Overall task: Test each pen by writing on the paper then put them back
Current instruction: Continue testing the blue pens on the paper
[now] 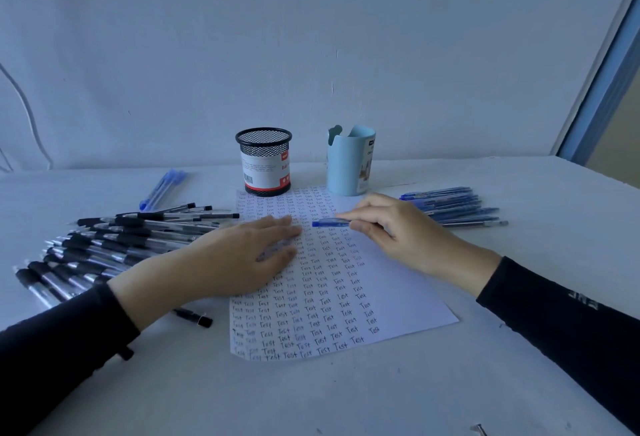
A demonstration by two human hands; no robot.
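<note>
A white sheet of paper (391, 300) covered in rows of the handwritten word "Test" lies in the middle of the table. My left hand (235, 259) rests flat on the sheet's left side, fingers spread, holding nothing. My right hand (391, 227) hovers over the upper right of the sheet and pinches a blue pen (329, 223) that points left, roughly level. Several black pens (121, 238) lie fanned out on the left. A bundle of blue pens (450, 207) lies to the right of my right hand.
A black mesh pen cup (265, 161) and a light blue holder (349, 161) stand behind the paper near the wall. A few blue pens (161, 189) lie at the back left. One black pen (194, 317) sits by my left wrist. The table's right edge runs diagonally.
</note>
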